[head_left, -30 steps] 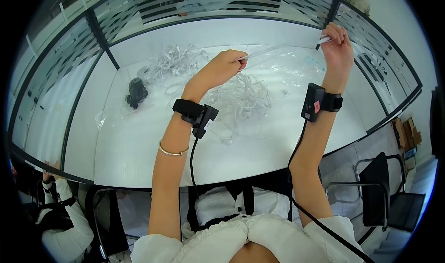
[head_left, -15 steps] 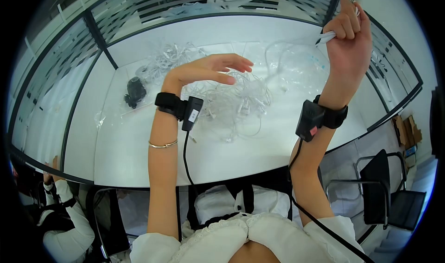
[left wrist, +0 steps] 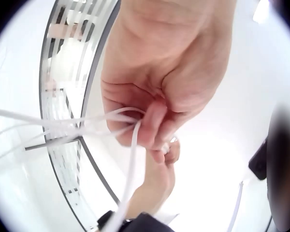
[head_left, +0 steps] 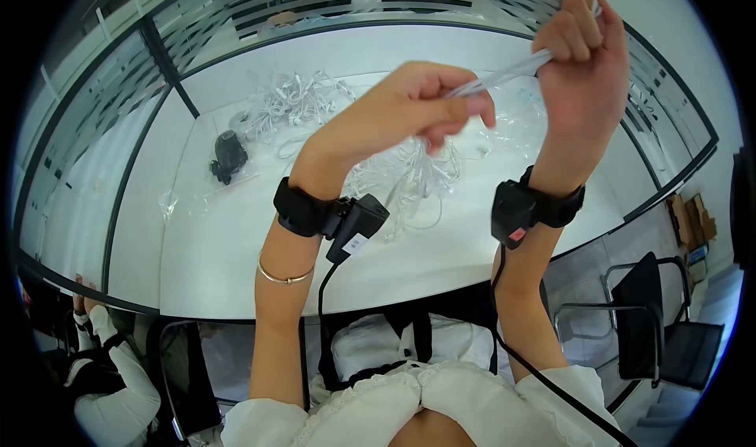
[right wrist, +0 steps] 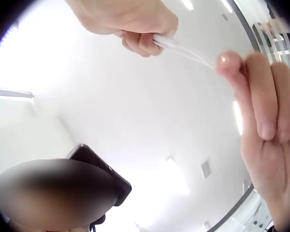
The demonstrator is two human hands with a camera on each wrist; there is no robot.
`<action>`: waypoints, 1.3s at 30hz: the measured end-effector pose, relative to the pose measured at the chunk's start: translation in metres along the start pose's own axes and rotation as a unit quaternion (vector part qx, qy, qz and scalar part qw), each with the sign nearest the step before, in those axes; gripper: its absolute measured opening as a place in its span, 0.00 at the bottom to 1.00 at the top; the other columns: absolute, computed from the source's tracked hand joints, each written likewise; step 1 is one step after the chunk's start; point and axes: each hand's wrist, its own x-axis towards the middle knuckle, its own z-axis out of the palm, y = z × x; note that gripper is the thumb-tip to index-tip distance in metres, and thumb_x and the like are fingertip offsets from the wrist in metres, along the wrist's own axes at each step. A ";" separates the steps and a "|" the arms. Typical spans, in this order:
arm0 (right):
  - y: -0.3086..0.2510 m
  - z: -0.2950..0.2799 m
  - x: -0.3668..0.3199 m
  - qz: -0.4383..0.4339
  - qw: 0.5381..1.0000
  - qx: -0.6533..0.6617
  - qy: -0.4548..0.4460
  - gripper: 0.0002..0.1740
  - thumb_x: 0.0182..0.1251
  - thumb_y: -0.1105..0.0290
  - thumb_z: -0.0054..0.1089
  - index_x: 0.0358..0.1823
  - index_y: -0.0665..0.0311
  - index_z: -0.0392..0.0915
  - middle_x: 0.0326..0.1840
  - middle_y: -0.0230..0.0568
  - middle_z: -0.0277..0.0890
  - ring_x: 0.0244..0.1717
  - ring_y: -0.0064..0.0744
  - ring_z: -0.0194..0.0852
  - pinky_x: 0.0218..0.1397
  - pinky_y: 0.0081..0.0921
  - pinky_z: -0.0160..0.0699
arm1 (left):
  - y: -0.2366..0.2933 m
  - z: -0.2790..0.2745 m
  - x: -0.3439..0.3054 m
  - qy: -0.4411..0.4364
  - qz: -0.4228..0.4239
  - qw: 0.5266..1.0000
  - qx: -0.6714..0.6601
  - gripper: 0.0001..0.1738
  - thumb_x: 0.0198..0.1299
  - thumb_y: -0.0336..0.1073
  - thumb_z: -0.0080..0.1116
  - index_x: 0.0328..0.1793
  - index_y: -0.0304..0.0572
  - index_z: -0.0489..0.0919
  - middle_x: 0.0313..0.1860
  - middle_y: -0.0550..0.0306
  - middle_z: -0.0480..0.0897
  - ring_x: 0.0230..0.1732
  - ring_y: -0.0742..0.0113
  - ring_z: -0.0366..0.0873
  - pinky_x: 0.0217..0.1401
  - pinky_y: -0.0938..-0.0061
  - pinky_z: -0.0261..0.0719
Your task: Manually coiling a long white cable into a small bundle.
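Note:
White cables (head_left: pixel 504 75) stretch between my two raised hands, above the table. My right hand (head_left: pixel 587 73) is the higher one; its curled fingers grip the bundled strands, and an end sticks out above the fist. My left hand (head_left: pixel 409 112) has bent fingers and thumb around the same strands, lower and to the left. In the left wrist view, several thin white strands (left wrist: pixel 87 118) run through the left hand's curled fingers and trail off. The right wrist view has the cable (right wrist: pixel 183 49) leaving the right fist toward the left hand's fingertips (right wrist: pixel 229 63).
A tangle of white cables (head_left: pixel 409 175) lies mid-table beneath the left hand, with another heap (head_left: pixel 295 104) at the back. A black object in clear plastic (head_left: pixel 228 155) sits at the left. Clear plastic bags (head_left: pixel 512 124) lie back right. Glass-topped partitions (head_left: pixel 362 28) surround the white table (head_left: pixel 228 266).
My right hand rose and came nearer with the cables in it. My left hand released them, opened over the tangle, then moved up and right and took hold of the strands again.

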 end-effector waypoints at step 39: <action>0.039 -0.024 -0.006 0.190 0.743 -0.636 -0.086 0.20 0.71 0.56 0.52 0.51 0.64 0.79 0.40 0.31 0.79 0.43 0.20 0.73 0.48 0.18 0.69 | 0.012 -0.028 -0.017 0.276 0.044 0.931 0.235 0.23 0.68 0.48 0.52 0.27 0.35 0.71 0.20 0.72 0.58 0.23 0.81 0.49 0.24 0.79 0.47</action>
